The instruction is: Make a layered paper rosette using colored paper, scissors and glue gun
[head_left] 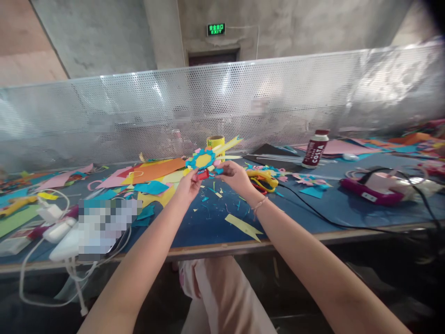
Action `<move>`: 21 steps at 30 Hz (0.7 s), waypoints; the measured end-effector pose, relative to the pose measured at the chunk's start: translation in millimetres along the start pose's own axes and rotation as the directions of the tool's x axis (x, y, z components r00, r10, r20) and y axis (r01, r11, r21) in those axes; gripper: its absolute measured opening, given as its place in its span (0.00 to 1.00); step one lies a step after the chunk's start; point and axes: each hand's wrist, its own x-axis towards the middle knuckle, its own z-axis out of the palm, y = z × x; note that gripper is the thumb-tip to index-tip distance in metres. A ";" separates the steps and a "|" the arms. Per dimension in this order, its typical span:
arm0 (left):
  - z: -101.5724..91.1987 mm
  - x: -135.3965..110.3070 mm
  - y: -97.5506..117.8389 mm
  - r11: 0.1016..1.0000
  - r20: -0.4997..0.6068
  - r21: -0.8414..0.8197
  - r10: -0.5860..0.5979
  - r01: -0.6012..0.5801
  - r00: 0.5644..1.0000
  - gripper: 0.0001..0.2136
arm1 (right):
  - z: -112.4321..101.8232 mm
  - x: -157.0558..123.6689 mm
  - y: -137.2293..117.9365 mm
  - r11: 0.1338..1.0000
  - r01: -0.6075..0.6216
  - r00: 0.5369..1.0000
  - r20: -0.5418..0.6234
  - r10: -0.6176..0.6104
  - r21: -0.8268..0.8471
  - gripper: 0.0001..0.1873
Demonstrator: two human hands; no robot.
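Note:
A paper flower with a yellow middle and a blue rim with small coloured bits is raised over the blue table in front of me. My left hand is closed on its lower edge, thumb up. A small red piece shows beside the left fingertips; whether it belongs to the flower I cannot tell. My right hand is closed at the flower's right side, its fingers pinching a small blue paper piece. Behind the flower stands a yellow cardboard tube.
A yellow-handled tool with a black cord lies right of my right hand. Farther right are a Costa bottle and a purple power strip. Coloured paper, white cables and a phone-like slab occupy the left. A perforated metal screen stands behind.

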 end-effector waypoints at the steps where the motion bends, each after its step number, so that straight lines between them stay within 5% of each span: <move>1: -0.7 0.5 0.2 1.000 0.009 0.002 0.014 -0.014 1.000 0.07 | 0.6 -0.7 0.0 1.000 0.003 1.000 0.006 -0.003 -0.016 0.16; 8: -7.1 4.6 -3.6 0.985 0.079 0.027 0.167 -0.170 0.983 0.05 | 4.4 -1.6 -3.4 0.993 -0.040 0.996 -0.075 0.048 0.107 0.34; 11: -8.6 4.8 -6.8 0.965 0.151 0.051 0.247 -0.257 0.957 0.10 | 4.8 -1.1 -4.5 0.958 -0.172 0.970 -0.130 0.205 0.231 0.30; 15: -6.2 -1.6 -9.8 0.939 0.238 0.143 0.275 -0.314 0.931 0.15 | 4.8 -1.9 -5.7 0.870 -0.335 0.937 0.029 0.349 0.362 0.21; 21: -7.4 -2.2 -15.6 0.817 0.261 0.324 0.407 -0.477 0.875 0.19 | 5.3 -1.0 -1.3 0.844 -0.359 0.914 -0.035 0.405 0.398 0.18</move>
